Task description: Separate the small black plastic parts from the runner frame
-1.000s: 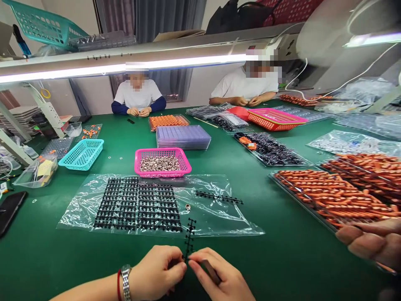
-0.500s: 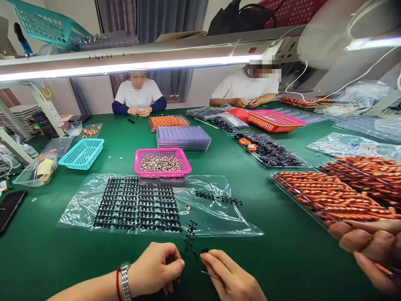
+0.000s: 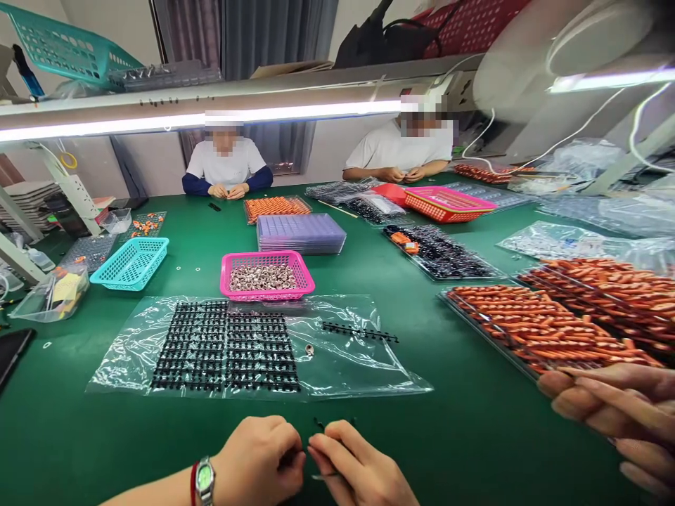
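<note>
My left hand [image 3: 266, 457], with a watch [image 3: 204, 478] on its wrist, is closed at the lower centre; what its fingertips pinch is too small to name. Just right of it, nearly touching, my right hand [image 3: 358, 464] is closed on a thin metal tool [image 3: 325, 476], with bits of black part showing above its fingers. Beyond both hands, black branched strips [image 3: 226, 348] lie in rows on a clear plastic sheet [image 3: 358, 376]. One separate strip [image 3: 361, 332] and a small metal ring [image 3: 309, 349] rest on the sheet's right half.
A pink basket [image 3: 268, 294] of small metal rings stands behind the sheet, before stacked purple trays [image 3: 301, 234]. A turquoise basket [image 3: 131, 263] is left. Trays of orange parts [image 3: 543, 320] fill the right, near another person's hand [image 3: 616, 407]. Two people sit across the table.
The black strip between my hands is now mostly hidden behind my right hand. Both hands have come closer together. The view has shifted slightly, and the person's hand at right has changed its pose.
</note>
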### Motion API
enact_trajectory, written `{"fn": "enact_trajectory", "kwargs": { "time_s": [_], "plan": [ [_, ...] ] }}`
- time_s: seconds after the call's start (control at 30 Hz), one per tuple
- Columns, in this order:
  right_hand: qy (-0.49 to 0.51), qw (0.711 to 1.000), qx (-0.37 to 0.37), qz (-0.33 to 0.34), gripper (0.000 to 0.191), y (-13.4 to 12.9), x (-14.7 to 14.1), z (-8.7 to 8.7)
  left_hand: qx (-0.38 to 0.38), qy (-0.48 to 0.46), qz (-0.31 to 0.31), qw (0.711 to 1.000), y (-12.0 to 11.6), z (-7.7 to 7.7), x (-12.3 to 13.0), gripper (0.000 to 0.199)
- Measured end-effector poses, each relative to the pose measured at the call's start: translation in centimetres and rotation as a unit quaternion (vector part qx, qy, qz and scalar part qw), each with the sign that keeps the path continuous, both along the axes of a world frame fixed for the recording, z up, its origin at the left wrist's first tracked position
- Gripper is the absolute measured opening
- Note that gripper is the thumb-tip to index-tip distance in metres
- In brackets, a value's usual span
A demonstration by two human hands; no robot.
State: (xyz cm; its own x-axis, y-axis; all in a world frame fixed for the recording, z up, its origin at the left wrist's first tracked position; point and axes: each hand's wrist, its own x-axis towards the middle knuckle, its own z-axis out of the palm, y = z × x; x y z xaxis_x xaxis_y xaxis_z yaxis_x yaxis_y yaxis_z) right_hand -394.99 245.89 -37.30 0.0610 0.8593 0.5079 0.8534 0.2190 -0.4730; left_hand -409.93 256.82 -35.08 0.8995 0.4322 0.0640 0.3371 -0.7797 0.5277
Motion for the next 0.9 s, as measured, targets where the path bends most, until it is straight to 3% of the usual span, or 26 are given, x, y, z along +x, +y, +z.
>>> {"fn": "enact_trajectory", "kwargs": {
  "time_s": [0.17, 0.27, 0.47, 0.77, 0.9],
  "plan": [
    [0.128, 0.99, -0.037, -0.041, 0.019, -0.1, -0.5, 0.6, 0.202, -0.07, -0.059, 0.975, -0.3, 0.1, 0.0, 0.016],
    [0.153, 0.987, -0.026, -0.047, 0.018, 0.2, -0.5, 0.7, 0.242, -0.105, -0.074, 0.962, 0.0, 0.1, 0.1, 0.02],
    [0.013, 0.998, 0.066, 0.004, 0.019, 0.6, 0.3, 0.6, 0.076, -0.105, -0.035, 0.991, 1.0, -0.3, 0.5, 0.012],
    [0.037, 0.995, 0.074, -0.051, 0.018, 1.1, 0.0, 1.5, -0.089, -0.072, 0.002, 0.993, 1.5, 0.3, 0.5, 0.02],
    [0.089, 0.995, 0.012, -0.03, 0.015, 0.9, 0.2, 2.3, -0.222, -0.079, 0.022, 0.972, 1.9, 0.6, 0.7, 0.024]
  ]
}}
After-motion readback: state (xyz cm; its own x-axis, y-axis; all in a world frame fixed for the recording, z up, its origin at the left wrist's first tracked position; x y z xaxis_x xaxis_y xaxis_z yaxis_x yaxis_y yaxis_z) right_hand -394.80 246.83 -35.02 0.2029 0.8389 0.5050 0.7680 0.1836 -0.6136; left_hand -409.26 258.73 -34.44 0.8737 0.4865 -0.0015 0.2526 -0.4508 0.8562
